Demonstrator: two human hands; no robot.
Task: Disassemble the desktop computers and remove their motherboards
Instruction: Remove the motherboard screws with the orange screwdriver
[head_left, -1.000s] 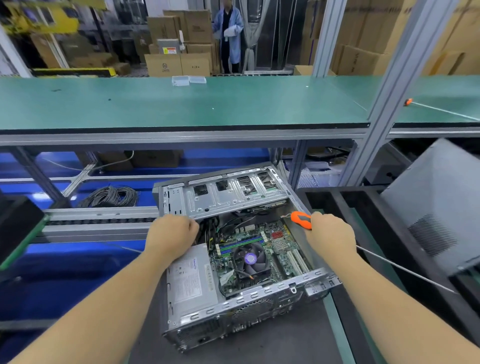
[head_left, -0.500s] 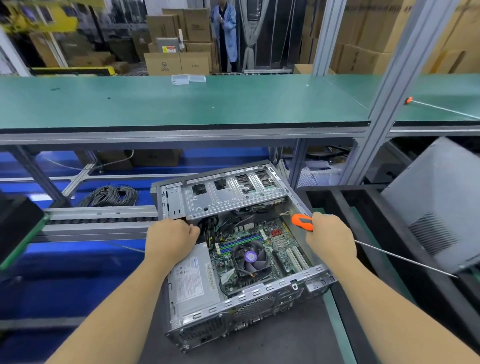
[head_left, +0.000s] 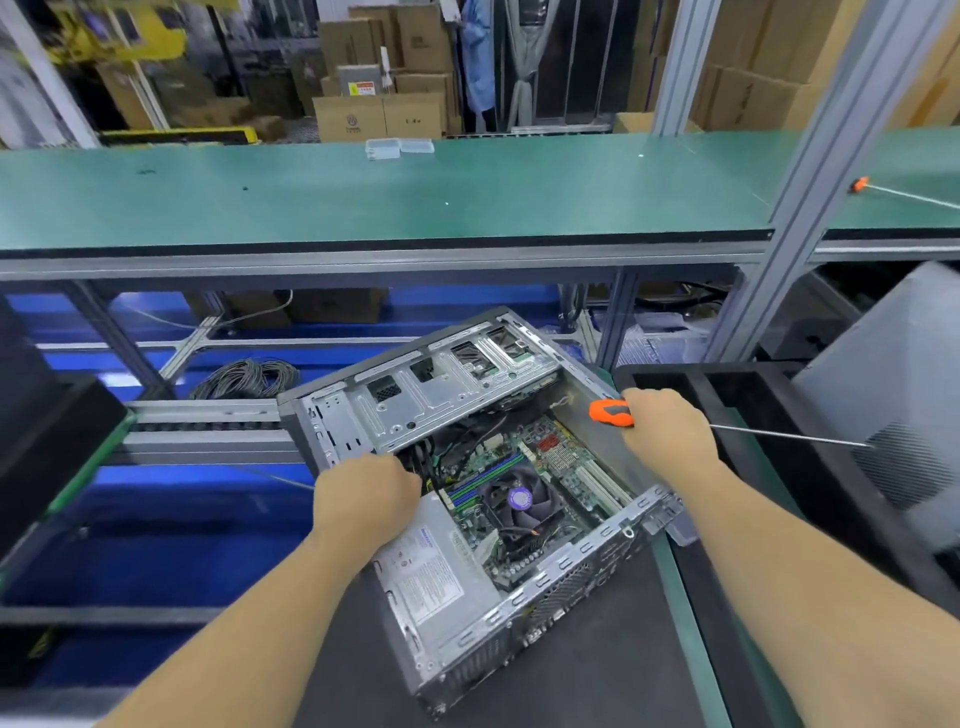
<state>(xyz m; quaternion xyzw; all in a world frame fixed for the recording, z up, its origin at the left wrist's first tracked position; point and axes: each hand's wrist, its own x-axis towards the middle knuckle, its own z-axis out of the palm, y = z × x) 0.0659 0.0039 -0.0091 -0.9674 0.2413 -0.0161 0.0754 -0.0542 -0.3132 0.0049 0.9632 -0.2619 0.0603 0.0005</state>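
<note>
An open desktop computer case (head_left: 566, 587) lies on its side on a dark mat. Inside sits the green motherboard (head_left: 563, 460) with a black CPU fan (head_left: 519, 501). A silver power supply (head_left: 431, 577) fills the near left corner, and a metal drive cage (head_left: 436, 395) spans the far side. My left hand (head_left: 363, 493) is curled over the case's left edge, by the black cables above the power supply. My right hand (head_left: 667, 431) grips an orange-handled screwdriver (head_left: 610, 413) at the case's right wall; its long shaft points right.
A grey side panel (head_left: 898, 395) leans in a black tray (head_left: 769, 410) on the right. A green shelf (head_left: 363, 192) runs overhead across the back, with a second orange tool (head_left: 860, 184) on it. Coiled cables (head_left: 247, 379) lie on the blue conveyor behind. A black object (head_left: 47, 441) sits at left.
The case has turned clockwise and tilted, its far end swinging right. Both hands kept their hold and moved with it. The screwdriver stays in my right hand.
</note>
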